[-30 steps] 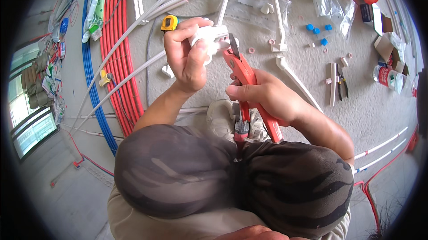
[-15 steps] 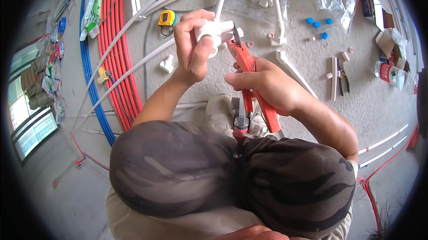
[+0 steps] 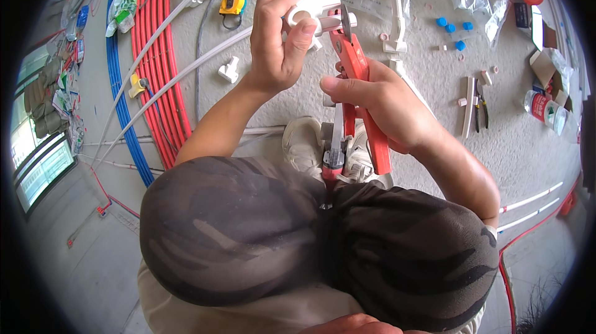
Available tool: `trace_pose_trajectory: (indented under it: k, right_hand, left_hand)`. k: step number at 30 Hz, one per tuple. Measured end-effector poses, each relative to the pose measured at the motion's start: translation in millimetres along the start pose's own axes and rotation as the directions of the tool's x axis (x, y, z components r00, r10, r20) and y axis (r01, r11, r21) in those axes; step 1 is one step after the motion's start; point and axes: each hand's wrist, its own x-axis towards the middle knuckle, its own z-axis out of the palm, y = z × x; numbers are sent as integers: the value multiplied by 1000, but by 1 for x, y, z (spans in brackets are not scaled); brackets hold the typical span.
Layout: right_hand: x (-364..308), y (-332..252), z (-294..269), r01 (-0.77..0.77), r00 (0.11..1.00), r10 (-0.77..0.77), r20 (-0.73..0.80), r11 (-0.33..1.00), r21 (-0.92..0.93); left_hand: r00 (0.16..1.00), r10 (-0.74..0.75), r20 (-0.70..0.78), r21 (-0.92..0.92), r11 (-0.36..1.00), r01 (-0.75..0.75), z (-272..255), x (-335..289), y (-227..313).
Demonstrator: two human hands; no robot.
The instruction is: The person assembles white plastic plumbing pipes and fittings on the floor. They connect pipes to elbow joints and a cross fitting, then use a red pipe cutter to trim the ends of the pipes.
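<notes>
My left hand is closed around a white plastic pipe fitting, with the thumb pressed on its near side. A short white pipe stub sticks out of the fitting to the right. In my right hand is a red pipe cutter, its handles gripped in the fingers. The dark cutter blade lies against the stub, close to the fitting; how deep it has bitten cannot be made out. Between my shoes stands a tool with a flat metal plate and a red-and-black body.
White pipes cross the floor at left, over red pipes and blue pipes. A yellow tape measure and a white tee fitting lie nearby. At right are blue caps, pliers and a bottle.
The view has shifted, so floor things sit higher in it. Both hands, with the fitting and cutter, appear slightly farther up and right. The blade stays at the pipe stub.
</notes>
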Motion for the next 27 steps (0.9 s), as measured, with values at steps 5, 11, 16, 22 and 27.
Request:
trace_pose_trajectory:
  k: [5,11,16,22,27]
  right_hand:
    - [-1,9,-10,150,981,-164,-102,979,-137]
    - [15,14,-10,582,726,-558,-401,810,-73]
    - [27,-2,-11,675,698,-592,-403,731,96]
    - [27,-1,7,683,700,-535,-473,694,227]
    - [22,-1,15,706,681,-544,-489,665,242]
  left_hand:
    - [969,-243,-41,-176,957,233,-10,4,-2]
    - [934,-357,31,-316,883,348,-14,19,26]
    - [948,-313,59,-260,912,318,-5,28,43]
    - [953,-286,-101,-176,948,266,8,36,45]
    - [965,-219,-141,-144,969,199,8,40,42]
